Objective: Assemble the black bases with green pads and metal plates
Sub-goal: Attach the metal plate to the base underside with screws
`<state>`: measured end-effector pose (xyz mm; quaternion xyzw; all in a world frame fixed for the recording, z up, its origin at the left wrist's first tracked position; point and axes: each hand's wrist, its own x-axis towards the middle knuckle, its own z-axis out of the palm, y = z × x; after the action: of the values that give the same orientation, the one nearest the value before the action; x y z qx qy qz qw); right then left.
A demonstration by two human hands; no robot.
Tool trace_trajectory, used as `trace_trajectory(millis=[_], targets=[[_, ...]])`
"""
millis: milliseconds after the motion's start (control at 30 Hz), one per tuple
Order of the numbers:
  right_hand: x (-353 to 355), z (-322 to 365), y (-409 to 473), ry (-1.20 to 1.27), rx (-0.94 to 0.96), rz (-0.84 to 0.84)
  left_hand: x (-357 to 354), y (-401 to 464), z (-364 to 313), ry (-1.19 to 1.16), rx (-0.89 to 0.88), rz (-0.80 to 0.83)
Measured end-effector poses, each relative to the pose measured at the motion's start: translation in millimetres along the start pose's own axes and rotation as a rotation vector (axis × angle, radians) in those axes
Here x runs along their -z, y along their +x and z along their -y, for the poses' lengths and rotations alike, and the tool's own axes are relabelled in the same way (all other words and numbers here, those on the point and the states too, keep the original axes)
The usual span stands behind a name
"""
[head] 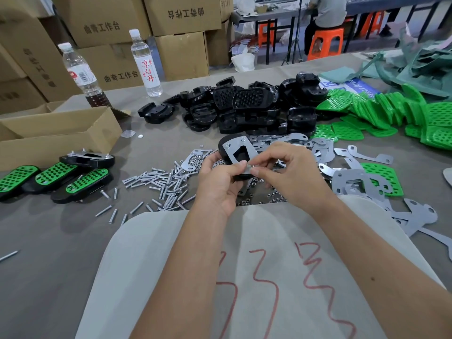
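We hold both forearms forward, our left hand (220, 178) curled in a grip, our right hand (286, 172) pinching with thumb and forefinger.

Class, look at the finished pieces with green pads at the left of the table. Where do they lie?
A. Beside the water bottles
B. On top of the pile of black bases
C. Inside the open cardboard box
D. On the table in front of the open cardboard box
D: the finished pieces rest on the table, just in front of the open cardboard box.

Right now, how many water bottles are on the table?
2: one bottle stands behind the cardboard box at left, the other bottle further right, near the black bases.
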<state>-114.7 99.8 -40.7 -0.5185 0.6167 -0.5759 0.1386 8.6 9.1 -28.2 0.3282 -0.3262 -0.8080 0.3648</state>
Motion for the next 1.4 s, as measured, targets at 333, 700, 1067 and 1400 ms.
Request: trace_trajectory(millis=[333, 700, 1067, 1400], targets=[[2, -2, 2, 0.022, -0.045, 0.038, 0, 1, 2, 0.042, -0.023, -0.015], [-2, -3, -1, -0.017, -0.007, 0.009, -2, 1, 3, 0.000, -0.029, -0.066], [0, 8, -8, 0.089, -0.044, -0.083, -2, 2, 1, -0.052, -0.022, -0.104], [-13, -1, -2, -0.575, 0.107, 0.106, -2, -2, 3, 0.086, -0.098, -0.166]])
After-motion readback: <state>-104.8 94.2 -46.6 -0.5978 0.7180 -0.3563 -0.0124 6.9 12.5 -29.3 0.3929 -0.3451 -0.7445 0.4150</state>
